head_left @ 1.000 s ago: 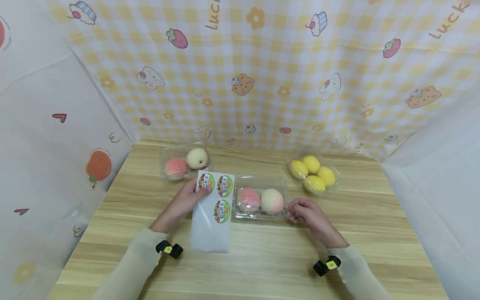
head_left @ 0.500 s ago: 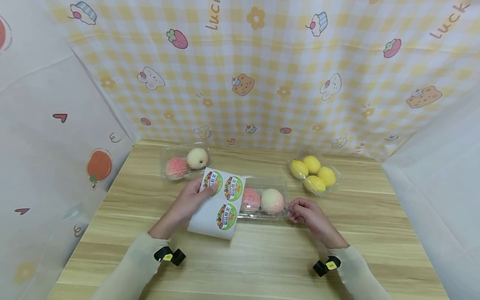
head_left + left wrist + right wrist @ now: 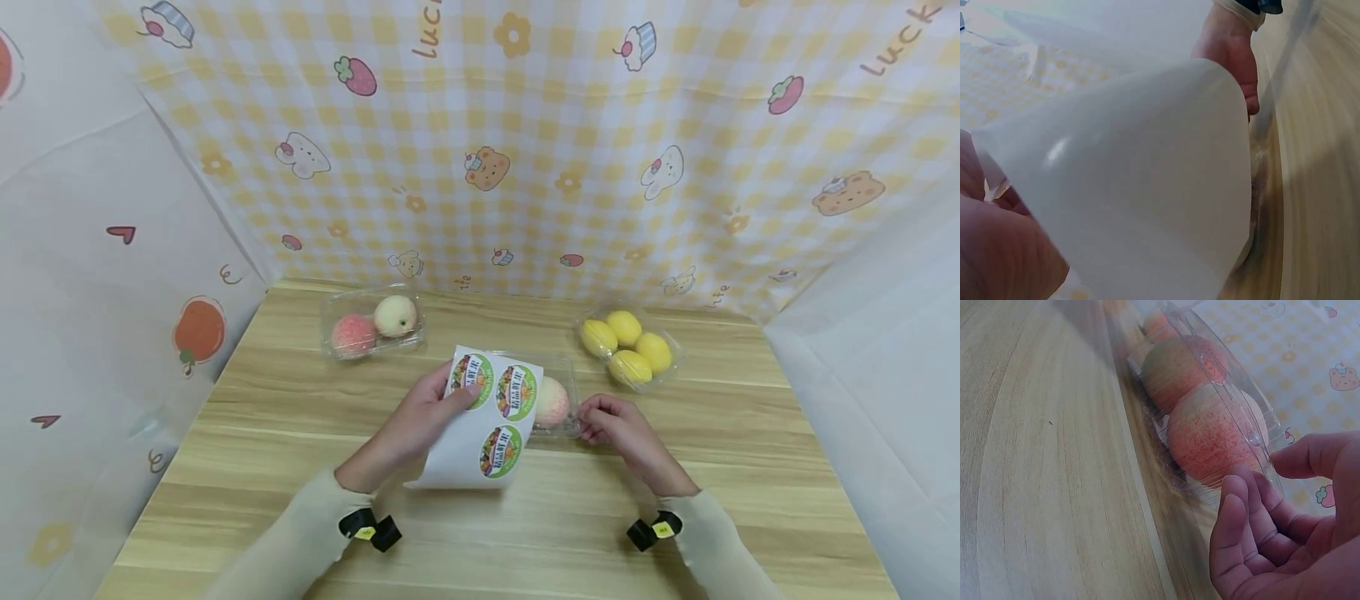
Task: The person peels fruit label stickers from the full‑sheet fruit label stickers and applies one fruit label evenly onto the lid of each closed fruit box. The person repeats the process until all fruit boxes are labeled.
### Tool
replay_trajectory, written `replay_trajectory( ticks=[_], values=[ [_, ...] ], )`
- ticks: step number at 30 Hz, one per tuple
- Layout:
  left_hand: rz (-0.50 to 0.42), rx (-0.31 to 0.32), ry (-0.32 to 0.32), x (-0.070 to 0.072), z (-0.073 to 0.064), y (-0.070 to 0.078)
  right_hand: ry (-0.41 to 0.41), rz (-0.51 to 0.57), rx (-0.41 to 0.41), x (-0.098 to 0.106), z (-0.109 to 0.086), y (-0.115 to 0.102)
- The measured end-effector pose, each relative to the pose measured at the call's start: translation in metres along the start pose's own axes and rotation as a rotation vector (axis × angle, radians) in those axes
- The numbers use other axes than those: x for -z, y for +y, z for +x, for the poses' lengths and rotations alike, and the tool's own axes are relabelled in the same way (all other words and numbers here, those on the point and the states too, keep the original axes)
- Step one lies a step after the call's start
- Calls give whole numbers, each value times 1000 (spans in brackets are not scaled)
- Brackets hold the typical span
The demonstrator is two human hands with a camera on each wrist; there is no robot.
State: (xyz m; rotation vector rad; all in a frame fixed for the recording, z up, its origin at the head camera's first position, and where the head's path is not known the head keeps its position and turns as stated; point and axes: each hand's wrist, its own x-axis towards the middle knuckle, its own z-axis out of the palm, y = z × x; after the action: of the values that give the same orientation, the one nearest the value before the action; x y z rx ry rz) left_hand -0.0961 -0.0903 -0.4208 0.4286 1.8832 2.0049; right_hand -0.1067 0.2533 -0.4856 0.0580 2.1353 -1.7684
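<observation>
My left hand (image 3: pixel 412 423) pinches a white sheet of round fruit stickers (image 3: pixel 459 454), thumb on top near its upper left sticker. In the left wrist view the sheet's blank back (image 3: pixel 1135 169) bends in a curve and blocks much of the view. The sheet hangs over the left part of a clear plastic fruit box (image 3: pixel 561 368). One pale pink peach (image 3: pixel 552 403) shows in that box; the other peach is hidden from the head view. At the box's right end, my right hand (image 3: pixel 611 423) pinches the rim between thumb and fingers, seen closer in the right wrist view.
A second clear box (image 3: pixel 333 300) with two peaches stands at the back left. At the back right is a clear box with several lemons (image 3: pixel 632 367). Behind the wooden table (image 3: pixel 570 533) hangs a yellow checked cloth (image 3: pixel 450 100).
My left hand has lifted the sticker sheet and carried it right, over the fruit box, covering one peach. The sheet has tilted and curled. My right hand has stayed at the box's right end.
</observation>
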Motion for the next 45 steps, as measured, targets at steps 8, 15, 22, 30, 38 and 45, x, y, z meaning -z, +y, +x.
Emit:
replay_trajectory(
  ticks=[8,15,22,30,38,45],
  values=[
    [-45,-24,-55,-23,10,0,35,-111,5,1,-2,-5],
    [-35,-40,-75,-36,14,0,125,-222,57,4,-3,-19],
    [-48,-66,-96,-40,19,-8,173,-238,152,5,-5,-40],
    [-13,-66,-115,-42,20,-11,228,-255,307,-3,-23,-79],
    [13,-61,-106,-47,20,-8,278,-350,511,-20,-42,-106],
    [49,-66,-106,-50,19,-7,287,-472,706,-36,-46,-112]
  ],
)
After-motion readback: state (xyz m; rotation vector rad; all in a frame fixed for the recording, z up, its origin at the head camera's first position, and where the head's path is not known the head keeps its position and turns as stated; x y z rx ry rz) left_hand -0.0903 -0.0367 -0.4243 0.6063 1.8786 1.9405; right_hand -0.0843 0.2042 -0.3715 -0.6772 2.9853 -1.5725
